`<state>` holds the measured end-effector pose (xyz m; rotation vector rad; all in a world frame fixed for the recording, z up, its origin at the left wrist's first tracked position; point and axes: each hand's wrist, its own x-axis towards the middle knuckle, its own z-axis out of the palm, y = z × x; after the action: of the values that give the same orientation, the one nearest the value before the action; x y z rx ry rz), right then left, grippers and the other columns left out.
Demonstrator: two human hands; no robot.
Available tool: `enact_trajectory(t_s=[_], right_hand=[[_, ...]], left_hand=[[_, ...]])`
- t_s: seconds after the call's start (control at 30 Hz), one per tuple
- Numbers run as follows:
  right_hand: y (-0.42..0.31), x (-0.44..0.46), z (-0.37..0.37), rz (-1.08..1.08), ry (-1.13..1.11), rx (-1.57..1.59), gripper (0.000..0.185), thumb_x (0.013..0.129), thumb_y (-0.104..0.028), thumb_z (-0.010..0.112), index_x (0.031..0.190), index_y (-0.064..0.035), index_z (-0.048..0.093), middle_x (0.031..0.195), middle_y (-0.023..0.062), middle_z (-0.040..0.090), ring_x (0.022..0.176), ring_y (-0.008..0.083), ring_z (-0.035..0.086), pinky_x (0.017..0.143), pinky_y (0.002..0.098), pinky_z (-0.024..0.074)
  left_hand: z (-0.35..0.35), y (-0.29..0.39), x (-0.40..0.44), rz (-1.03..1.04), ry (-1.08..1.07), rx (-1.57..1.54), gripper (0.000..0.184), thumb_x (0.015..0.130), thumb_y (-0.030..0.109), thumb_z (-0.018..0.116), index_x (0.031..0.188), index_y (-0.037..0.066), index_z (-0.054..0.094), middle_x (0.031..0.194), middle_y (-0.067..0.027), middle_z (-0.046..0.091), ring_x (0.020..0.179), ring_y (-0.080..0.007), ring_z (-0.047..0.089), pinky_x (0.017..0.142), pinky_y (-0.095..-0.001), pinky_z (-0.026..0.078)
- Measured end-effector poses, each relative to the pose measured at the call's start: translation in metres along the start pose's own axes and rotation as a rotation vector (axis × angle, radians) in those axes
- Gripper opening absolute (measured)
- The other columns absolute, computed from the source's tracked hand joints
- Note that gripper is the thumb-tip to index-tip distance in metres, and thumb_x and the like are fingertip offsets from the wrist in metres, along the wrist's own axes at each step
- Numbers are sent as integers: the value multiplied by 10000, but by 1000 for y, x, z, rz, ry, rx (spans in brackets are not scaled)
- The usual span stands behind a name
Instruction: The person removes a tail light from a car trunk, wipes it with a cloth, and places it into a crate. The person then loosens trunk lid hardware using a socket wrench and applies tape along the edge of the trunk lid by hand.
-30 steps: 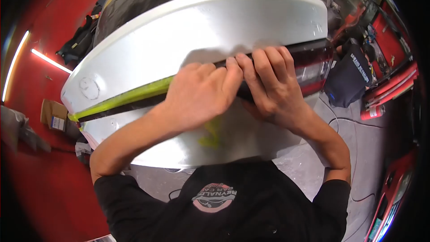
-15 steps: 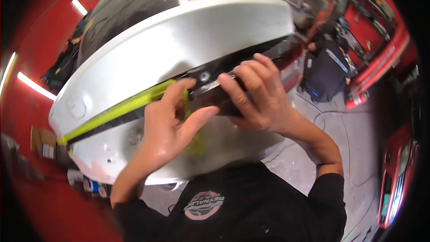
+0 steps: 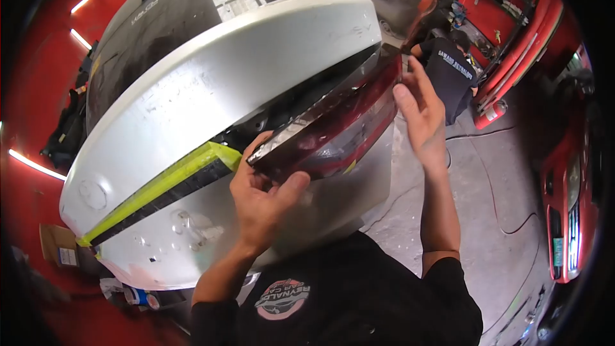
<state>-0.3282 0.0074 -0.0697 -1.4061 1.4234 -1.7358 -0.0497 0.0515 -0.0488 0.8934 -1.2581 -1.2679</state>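
Note:
A dark red tail light (image 3: pixel 333 131) is tilted out in front of its recess in the rear of a white car (image 3: pixel 192 83). My left hand (image 3: pixel 259 202) grips its near left end, thumb on the red lens and fingers behind. At the far right end, my right hand (image 3: pixel 423 106) is closed on the lens edge between thumb and fingers. The black recess (image 3: pixel 275 112) shows behind the light. Yellow-green masking tape (image 3: pixel 160 176) runs along the seam to the left, over a black strip (image 3: pixel 166 202).
A co-worker in a dark shirt (image 3: pixel 448 70) is bent down at the right, beside a red fire extinguisher (image 3: pixel 492 115). Hoses lie across the grey floor (image 3: pixel 474 198). Another red car (image 3: pixel 567 218) stands far right. A cardboard box (image 3: pixel 59 243) is at left.
The tail light has come outward from its recess and now shows its red lens. My right hand has shifted right to its far end; my left hand has closed on its near end.

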Motion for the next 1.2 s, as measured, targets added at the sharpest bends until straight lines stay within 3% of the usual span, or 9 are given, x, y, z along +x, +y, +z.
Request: enact_trajectory(t_s=[0.1, 0.33, 0.47, 0.57, 0.67, 0.87, 0.97, 1.1, 1.2], right_hand=[[-1, 7, 0, 46, -87, 114, 617, 984, -242, 714, 1503, 26, 515, 1285, 101, 664, 1145, 116, 582, 971, 294, 478], [-15, 1, -22, -187, 161, 405, 529, 1009, -186, 669, 1456, 61, 534, 1381, 121, 606, 1235, 170, 572, 1051, 316, 459], [-2, -15, -26, -38, 188, 653, 630, 1083, -473, 449, 1489, 8, 467, 1291, 165, 622, 1078, 264, 660, 997, 402, 519], [7, -28, -30, 39, 193, 772, 558, 1074, -449, 467, 1434, -24, 493, 1147, 150, 630, 1005, 281, 659, 942, 424, 539], [43, -33, -48, 34, 186, 1007, 508, 1066, -420, 483, 1381, -22, 513, 1086, 149, 625, 996, 296, 656, 938, 431, 537], [137, -30, -112, 156, 54, 1245, 525, 1038, -429, 547, 1370, -22, 523, 1320, 210, 632, 1285, 365, 569, 1088, 487, 459], [223, -1, -122, -36, -699, 1552, 563, 1039, -418, 581, 1460, -70, 447, 1576, 247, 430, 1409, 415, 476, 1136, 508, 447], [179, -5, -99, -118, -524, 1519, 436, 1069, -450, 501, 1349, -116, 521, 1270, 164, 562, 1272, 426, 537, 1072, 569, 456], [160, -19, -95, -140, -476, 1524, 482, 1053, -476, 493, 1375, -119, 514, 1267, 159, 558, 1323, 429, 490, 1098, 579, 420]], left_hand=[[2, -9, -2, -30, 43, -25, 754, 861, 86, 815, 1494, -54, 428, 1291, -133, 656, 1153, -182, 643, 1004, -311, 513], [11, 3, -13, 326, -121, -33, 733, 817, 78, 820, 1456, -64, 491, 1294, -145, 657, 1177, -197, 634, 1047, -358, 494], [23, -28, -29, 617, -347, 268, 842, 713, 167, 922, 1436, -33, 538, 994, -123, 732, 843, -214, 724, 779, -321, 582], [24, -32, -20, 788, -504, 435, 925, 625, 177, 919, 1453, -2, 549, 765, -62, 617, 587, -254, 582, 528, -368, 457], [33, -31, -20, 873, -534, 487, 894, 685, 167, 924, 1475, 5, 538, 683, -35, 521, 544, -205, 528, 521, -333, 439], [31, -31, -28, 397, -392, 485, 773, 793, 138, 911, 1466, 14, 551, 608, -8, 391, 509, -119, 412, 513, -277, 387], [33, -35, -28, 253, -424, 499, 560, 834, 74, 853, 1348, 27, 635, 647, -47, 544, 528, -118, 493, 520, -272, 398], [40, -33, -27, 221, -510, 486, 397, 880, 44, 797, 1260, 23, 682, 691, -89, 628, 543, -127, 554, 533, -276, 425], [18, -34, -29, 197, -621, 574, 334, 898, 42, 779, 1221, 21, 701, 691, -96, 635, 539, -144, 571, 538, -289, 445]])
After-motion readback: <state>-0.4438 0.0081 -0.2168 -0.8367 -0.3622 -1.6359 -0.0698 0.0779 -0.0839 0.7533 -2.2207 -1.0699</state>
